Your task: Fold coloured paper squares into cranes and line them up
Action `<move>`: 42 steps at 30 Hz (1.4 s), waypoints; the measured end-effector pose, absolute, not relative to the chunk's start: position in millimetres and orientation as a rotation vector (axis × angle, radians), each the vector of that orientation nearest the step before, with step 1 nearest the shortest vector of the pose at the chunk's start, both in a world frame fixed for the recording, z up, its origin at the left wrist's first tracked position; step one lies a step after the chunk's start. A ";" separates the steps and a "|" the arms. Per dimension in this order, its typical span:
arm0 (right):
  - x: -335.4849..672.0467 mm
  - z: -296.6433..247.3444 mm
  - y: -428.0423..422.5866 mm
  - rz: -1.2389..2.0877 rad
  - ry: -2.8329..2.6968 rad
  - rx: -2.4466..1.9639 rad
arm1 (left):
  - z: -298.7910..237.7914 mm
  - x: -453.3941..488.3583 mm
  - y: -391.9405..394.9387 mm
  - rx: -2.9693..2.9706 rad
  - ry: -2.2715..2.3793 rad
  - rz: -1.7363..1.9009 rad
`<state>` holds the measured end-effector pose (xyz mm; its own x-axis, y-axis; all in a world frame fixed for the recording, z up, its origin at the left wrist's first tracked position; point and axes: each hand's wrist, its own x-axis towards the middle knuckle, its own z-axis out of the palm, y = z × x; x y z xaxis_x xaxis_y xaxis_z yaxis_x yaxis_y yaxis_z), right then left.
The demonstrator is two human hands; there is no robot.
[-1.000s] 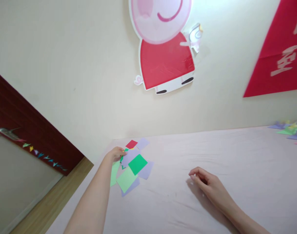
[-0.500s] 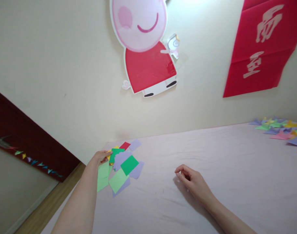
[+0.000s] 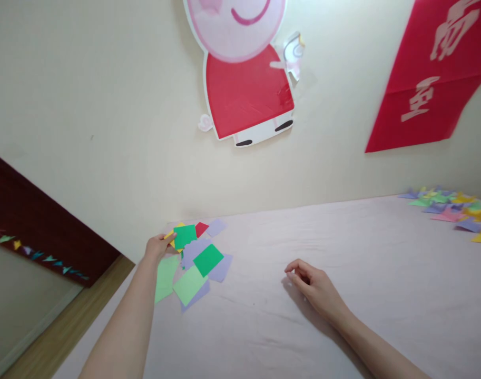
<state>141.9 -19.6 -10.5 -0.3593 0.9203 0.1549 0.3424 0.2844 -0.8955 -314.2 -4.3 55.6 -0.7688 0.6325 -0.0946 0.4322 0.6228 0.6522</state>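
At the far left end of the cloth-covered surface, my left hand [image 3: 159, 245] is closed, thumb and fingers pinching a dark green paper sheet [image 3: 185, 237]. A yellow sheet [image 3: 169, 239] shows behind the green one, at the same fingertips. Below and right of it lie loose sheets: a lavender one [image 3: 193, 251], another dark green one [image 3: 208, 260], a pale green one [image 3: 190, 286] and a red one [image 3: 201, 229]. My right hand [image 3: 313, 281] hovers or rests at the middle right, fingers curled toward the thumb, with nothing visible in them.
Several folded paper shapes [image 3: 448, 215] in mixed colours lie at the far right by the wall. A pink pig cutout [image 3: 250, 95] and a red banner [image 3: 418, 95] are on the wall. Small folded papers [image 3: 35, 256] line the dark red panel at left.
My left hand has shifted slightly up and left, and the green sheet now shows more squarely, off the lavender one. My right hand keeps its curled pose. The view has tilted slightly.
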 end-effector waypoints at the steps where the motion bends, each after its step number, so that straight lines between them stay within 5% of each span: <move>1: 141.7 -11.1 -19.1 1.054 -1.851 -1.133 | 59.9 -313.8 -3.6 0.893 2.583 0.898; 14: 141.3 -7.4 -20.6 1.088 -1.797 -1.117 | 117.9 -236.5 3.5 1.442 2.869 1.156; 23: 165.0 2.8 -17.4 0.509 -2.126 -0.943 | 18.2 -17.6 -39.1 2.328 1.659 0.854; 42: 190.7 8.4 -15.4 0.791 -2.255 -1.371 | -14.1 -0.5 -113.1 2.412 1.724 0.463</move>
<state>190.7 -15.4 8.4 -0.4488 0.8930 0.0334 0.6765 0.3640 -0.6402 -0.5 -113.1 -14.1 0.2956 0.9407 0.1663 0.8974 -0.3331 0.2894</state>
